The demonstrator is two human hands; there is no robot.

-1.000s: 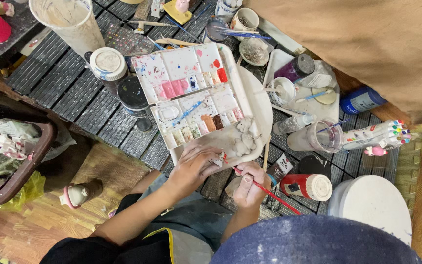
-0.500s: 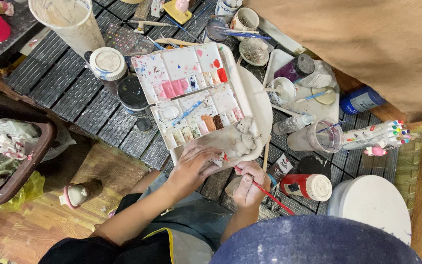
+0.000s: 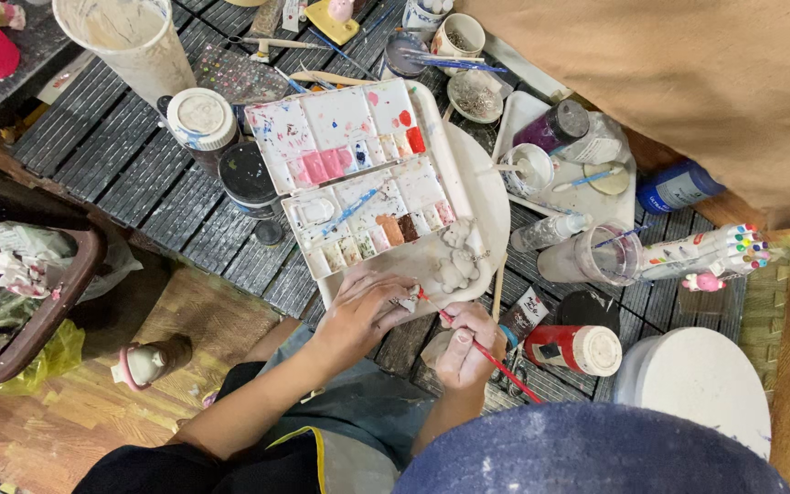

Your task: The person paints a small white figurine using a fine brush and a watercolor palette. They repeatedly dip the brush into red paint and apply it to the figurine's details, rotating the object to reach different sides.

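My left hand [image 3: 365, 311] rests at the near edge of a round white board [image 3: 487, 197], fingers curled on a small pale piece that I cannot make out. My right hand [image 3: 466, 346] grips a thin red paintbrush [image 3: 491, 355]; its tip points up-left toward my left fingers. A small unpainted clay bear figure [image 3: 456, 259] lies on the board just beyond both hands. An open paint palette box [image 3: 358, 174] with many coloured wells lies across the board.
Dark slatted table [image 3: 139, 174] carries a white tub [image 3: 132, 38], paint jars [image 3: 201, 119], a red-labelled jar [image 3: 573, 349], a white tray [image 3: 525, 112] with cups, a clear cup [image 3: 596, 256], markers [image 3: 706, 252]. A round white lid [image 3: 697, 384] sits right, a brown bin [image 3: 43, 302] left.
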